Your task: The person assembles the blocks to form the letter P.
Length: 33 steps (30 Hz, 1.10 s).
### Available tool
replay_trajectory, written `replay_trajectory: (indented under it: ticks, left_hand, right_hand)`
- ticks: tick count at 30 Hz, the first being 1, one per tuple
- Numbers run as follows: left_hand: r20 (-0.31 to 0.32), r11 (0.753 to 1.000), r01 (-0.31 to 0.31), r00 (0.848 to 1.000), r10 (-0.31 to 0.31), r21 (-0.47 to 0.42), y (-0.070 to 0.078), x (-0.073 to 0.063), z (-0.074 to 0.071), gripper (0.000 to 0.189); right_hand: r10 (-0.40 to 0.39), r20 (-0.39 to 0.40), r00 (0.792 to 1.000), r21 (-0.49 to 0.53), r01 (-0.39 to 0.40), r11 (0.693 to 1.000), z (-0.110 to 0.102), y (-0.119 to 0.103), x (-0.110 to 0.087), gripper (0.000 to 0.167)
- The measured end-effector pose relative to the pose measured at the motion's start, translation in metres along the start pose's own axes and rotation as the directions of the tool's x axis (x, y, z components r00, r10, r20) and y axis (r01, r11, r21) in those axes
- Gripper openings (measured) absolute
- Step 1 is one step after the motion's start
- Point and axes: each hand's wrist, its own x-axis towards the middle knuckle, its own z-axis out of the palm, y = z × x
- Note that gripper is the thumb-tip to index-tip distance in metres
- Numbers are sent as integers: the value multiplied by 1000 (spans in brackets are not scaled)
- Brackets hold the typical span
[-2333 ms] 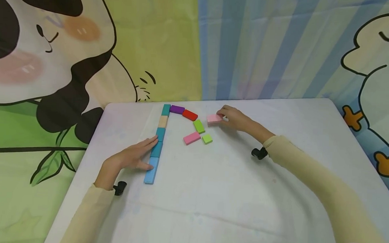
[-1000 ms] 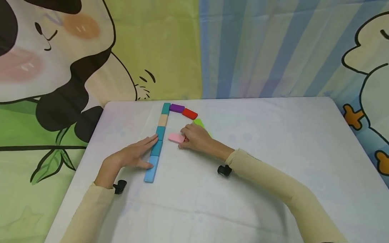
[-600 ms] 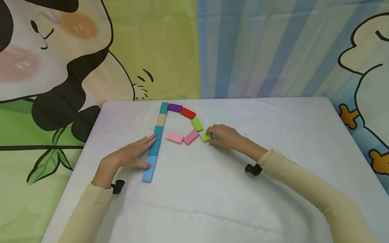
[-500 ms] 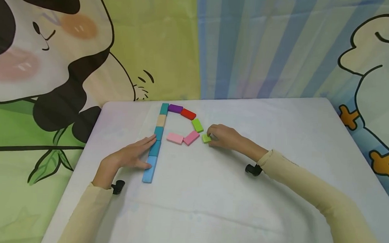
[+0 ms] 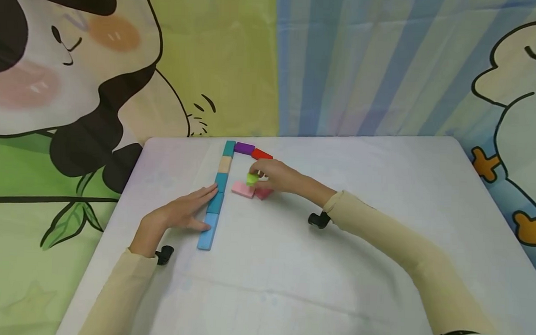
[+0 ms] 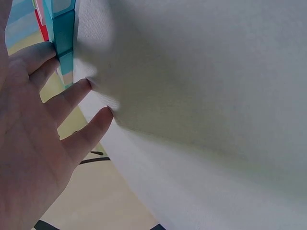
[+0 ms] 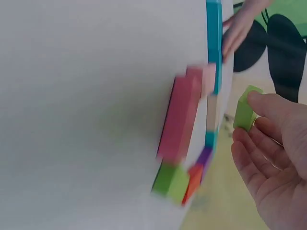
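My left hand (image 5: 175, 214) rests with straight fingers along a row of blocks; its fingertips touch a teal block (image 5: 215, 203) and the thumb a light blue block (image 5: 208, 232). My right hand (image 5: 280, 177) pinches a small green block (image 7: 245, 109) between thumb and fingers. In the head view that block overlaps the pale pink block (image 5: 242, 189) and lies left of the darker pink block (image 5: 263, 193), partly covered by my right hand. Another green block (image 7: 171, 182), hidden by the hand in the head view, shows in the right wrist view at the darker pink block's end.
At the row's far end stand another teal block (image 5: 229, 148) and a beige block (image 5: 225, 164). A purple block (image 5: 244, 148) and a red block (image 5: 261, 154) curve rightward from there. The white table (image 5: 382, 191) meets a printed cloth backdrop (image 5: 218, 62) behind.
My right hand set the pale pink block down left of the darker pink one, then picked up the small green block and carried it left. The left hand has stayed put.
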Motion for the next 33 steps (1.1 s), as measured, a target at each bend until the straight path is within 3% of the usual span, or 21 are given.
replay_trajectory:
  ticks: [3,7,20,25,33]
  left_hand:
    - [-5,1000,-8,1000,8,-10,1,3,4,107]
    - [3,1000,-19,1000,19,-23,6,8,6,107]
    - [15,1000,-3,1000,3,-20,8,8,1,107]
    - [20,1000,-3,1000,3,-23,6,9,4,108]
    - [15,1000,-7,1000,7,-18,4,7,3,108]
  right_hand:
    - [-20,8,1000,-29,20,999,18,-11,24,38]
    - [-3,-7,1000,-85,3,996,33,-16,38,33]
    - [-21,-31,999,-85,18,996,44,-15,43,26]
    - [-22,8,1000,-47,22,999,48,-12,44,29]
    - [-40,50,998,-86,44,995,54,-9,44,33]
